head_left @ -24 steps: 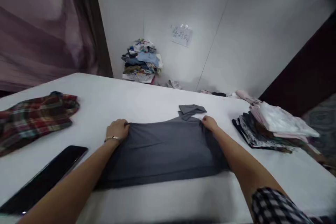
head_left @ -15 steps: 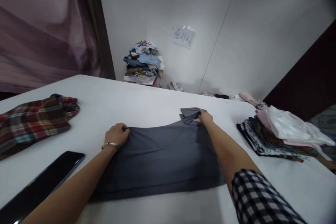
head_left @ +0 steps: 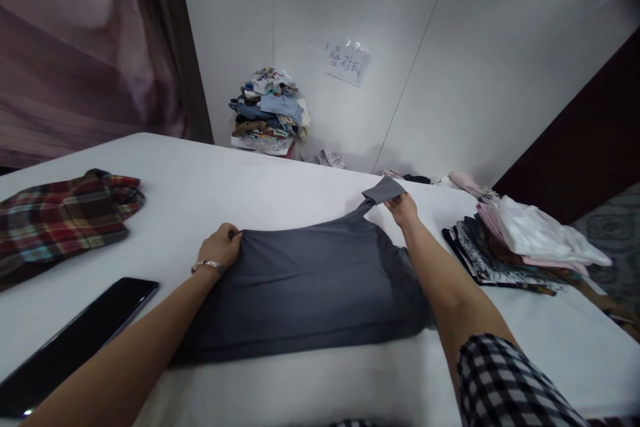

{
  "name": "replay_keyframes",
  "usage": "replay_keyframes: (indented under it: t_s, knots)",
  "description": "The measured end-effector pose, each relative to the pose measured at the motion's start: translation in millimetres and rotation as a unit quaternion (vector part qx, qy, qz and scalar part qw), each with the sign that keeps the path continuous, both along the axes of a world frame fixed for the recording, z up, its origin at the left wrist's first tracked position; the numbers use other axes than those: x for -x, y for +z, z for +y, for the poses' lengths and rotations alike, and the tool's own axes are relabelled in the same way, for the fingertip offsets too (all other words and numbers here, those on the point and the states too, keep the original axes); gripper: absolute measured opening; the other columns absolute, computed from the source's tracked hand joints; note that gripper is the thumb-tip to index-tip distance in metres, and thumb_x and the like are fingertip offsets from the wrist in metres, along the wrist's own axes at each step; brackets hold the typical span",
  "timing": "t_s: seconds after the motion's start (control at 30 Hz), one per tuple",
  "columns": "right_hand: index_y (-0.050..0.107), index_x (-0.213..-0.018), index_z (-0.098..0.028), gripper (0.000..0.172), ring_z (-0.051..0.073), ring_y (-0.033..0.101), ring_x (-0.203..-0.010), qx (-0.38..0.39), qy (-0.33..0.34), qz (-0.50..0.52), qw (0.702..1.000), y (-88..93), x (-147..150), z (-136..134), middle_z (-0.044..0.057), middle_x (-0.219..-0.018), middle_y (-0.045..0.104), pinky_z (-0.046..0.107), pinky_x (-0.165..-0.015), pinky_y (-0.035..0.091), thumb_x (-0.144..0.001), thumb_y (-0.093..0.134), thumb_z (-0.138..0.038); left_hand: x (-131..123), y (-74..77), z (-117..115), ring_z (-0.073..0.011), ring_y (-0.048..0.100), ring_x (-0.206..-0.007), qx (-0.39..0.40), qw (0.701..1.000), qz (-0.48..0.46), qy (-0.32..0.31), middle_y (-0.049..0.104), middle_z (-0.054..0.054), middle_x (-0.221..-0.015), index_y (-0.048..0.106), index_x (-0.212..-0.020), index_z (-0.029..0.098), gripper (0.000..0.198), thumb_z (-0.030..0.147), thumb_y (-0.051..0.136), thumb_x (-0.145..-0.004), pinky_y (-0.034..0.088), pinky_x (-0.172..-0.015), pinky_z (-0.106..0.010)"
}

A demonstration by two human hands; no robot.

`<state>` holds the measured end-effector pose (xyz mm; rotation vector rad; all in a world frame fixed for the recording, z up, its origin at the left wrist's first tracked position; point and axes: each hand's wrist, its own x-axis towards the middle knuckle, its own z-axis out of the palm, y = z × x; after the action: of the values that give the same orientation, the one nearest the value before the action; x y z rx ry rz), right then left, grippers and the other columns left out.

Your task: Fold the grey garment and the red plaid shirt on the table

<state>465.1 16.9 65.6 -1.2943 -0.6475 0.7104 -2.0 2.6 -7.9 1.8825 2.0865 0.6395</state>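
A dark grey shirt (head_left: 310, 287) lies folded lengthwise across the white table in front of me. My left hand (head_left: 223, 245), with a bracelet at the wrist, pinches the shirt's upper left corner close to the tabletop. At the other end my right hand (head_left: 403, 208) grips the grey collar (head_left: 384, 191) and lifts it off the table, so the cloth below it is pulled up into a narrow neck. Part of the shirt's right edge is hidden behind my right forearm.
A plaid shirt (head_left: 70, 217) and a black phone-like slab (head_left: 80, 340) lie on the left. Folded clothes (head_left: 500, 260) are stacked on the right, topped by a white plastic bag (head_left: 550, 230). Beyond the table's far edge rises a clothes pile (head_left: 270, 113) against the wall.
My right hand has raised the collar and moved it slightly away and to the right, stretching the cloth under it. My left hand keeps its hold on the corner. The view has shifted a little.
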Motion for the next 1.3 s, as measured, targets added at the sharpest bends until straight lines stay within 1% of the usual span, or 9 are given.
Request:
replay_keyframes:
  t_s: [0.13, 0.3, 0.47, 0.57, 0.73, 0.87, 1.1, 1.2, 1.3]
  knots:
    - [0.044, -0.078, -0.023, 0.018, 0.010, 0.060, -0.061, -0.090, 0.020, 0.058, 0.994, 19.8, 3, -43, -0.009, -0.061, 0.056, 0.031, -0.070, 0.054, -0.070, 0.060, -0.023, -1, 9.5, -3, -0.0248, 0.062, -0.082, -0.024, 0.999, -0.045, -0.006, 0.067, -0.009, -0.088, 0.057, -0.093, 0.020, 0.025, 0.038, 0.046, -0.080, 0.046, -0.070, -0.032]
    - [0.049, -0.078, -0.022, 0.027, 0.010, 0.060, -0.065, -0.210, 0.032, 0.086, 0.973, 30.4, 5, -127, -0.009, -0.065, 0.060, 0.028, -0.066, 0.051, -0.063, 0.072, -0.022, 7, 38.2, -29, -0.0211, 0.062, -0.088, -0.116, 0.985, -0.111, -0.068, 0.067, -0.005, -0.095, 0.059, -0.098, 0.020, 0.028, 0.030, 0.049, -0.074, 0.047, -0.080, -0.031]
    - [0.059, -0.081, -0.021, 0.023, 0.008, 0.059, -0.068, -0.187, -0.035, 0.045, 0.981, 1.1, 19, -215, -0.007, -0.070, 0.062, 0.024, -0.068, 0.049, -0.065, 0.075, -0.026, 22, 35.9, -75, -0.0230, 0.060, -0.093, -0.171, 0.958, 0.032, -0.228, 0.069, -0.008, -0.095, 0.065, -0.094, 0.018, 0.032, 0.016, 0.040, -0.074, 0.043, -0.087, -0.036]
    - [0.061, -0.079, -0.020, 0.024, 0.009, 0.059, -0.067, -0.120, -0.068, 0.047, 0.989, -20.9, 30, -248, -0.006, -0.069, 0.061, 0.023, -0.065, 0.049, -0.063, 0.077, -0.029, 27, 23.3, -96, -0.0247, 0.059, -0.092, -0.144, 0.946, 0.132, -0.258, 0.068, -0.008, -0.093, 0.066, -0.082, 0.019, 0.031, 0.011, 0.038, -0.073, 0.042, -0.086, -0.039]
    - [0.063, -0.077, -0.019, 0.022, 0.010, 0.060, -0.070, -0.130, -0.111, 0.033, 0.985, -18.1, 36, -268, -0.004, -0.072, 0.063, 0.024, -0.066, 0.049, -0.063, 0.077, -0.030, 21, 29.8, -101, -0.0268, 0.056, -0.100, -0.137, 0.949, 0.190, -0.211, 0.067, -0.009, -0.100, 0.066, -0.084, 0.019, 0.027, 0.013, 0.041, -0.077, 0.039, -0.086, -0.040]
    - [0.067, -0.078, -0.018, 0.018, 0.009, 0.057, -0.068, -0.140, -0.140, -0.065, 0.978, -7.9, 29, -272, -0.004, -0.070, 0.062, 0.025, -0.068, 0.048, -0.065, 0.075, -0.028, 10, 42.2, -102, -0.0283, 0.053, -0.103, -0.105, 0.960, 0.191, -0.175, 0.066, -0.011, -0.102, 0.067, -0.082, 0.020, 0.026, 0.013, 0.042, -0.078, 0.037, -0.089, -0.041]
    - [0.071, -0.093, -0.019, 0.027, 0.015, 0.062, -0.081, -0.110, -0.123, -0.091, 0.982, -16.5, 26, -287, 0.002, -0.090, 0.067, 0.031, -0.077, 0.049, -0.068, 0.072, -0.028, 18, 32.7, -116, -0.0276, 0.057, -0.100, -0.010, 0.963, 0.185, -0.194, 0.067, -0.010, -0.102, 0.070, -0.089, 0.020, 0.029, 0.015, 0.044, -0.076, 0.037, -0.091, -0.042]
    - [0.071, -0.100, -0.020, 0.033, 0.017, 0.062, -0.087, -0.123, -0.125, -0.115, 0.978, -12.4, 32, -291, 0.004, -0.094, 0.068, 0.032, -0.078, 0.049, -0.068, 0.072, -0.027, 16, 37.1, -118, -0.0284, 0.058, -0.103, -0.047, 0.968, 0.155, -0.190, 0.067, -0.010, -0.107, 0.069, -0.092, 0.021, 0.026, 0.025, 0.048, -0.078, 0.038, -0.092, -0.043]
    - [0.071, -0.101, -0.019, 0.033, 0.019, 0.064, -0.085, -0.129, -0.102, -0.178, 0.970, -6.8, 41, -294, 0.005, -0.091, 0.070, 0.033, -0.076, 0.050, -0.070, 0.071, -0.029, -11, 48.8, -130, -0.0257, 0.058, -0.101, -0.095, 0.970, 0.031, -0.220, 0.067, -0.008, -0.105, 0.067, -0.093, 0.021, 0.026, 0.035, 0.049, -0.082, 0.041, -0.092, -0.040]
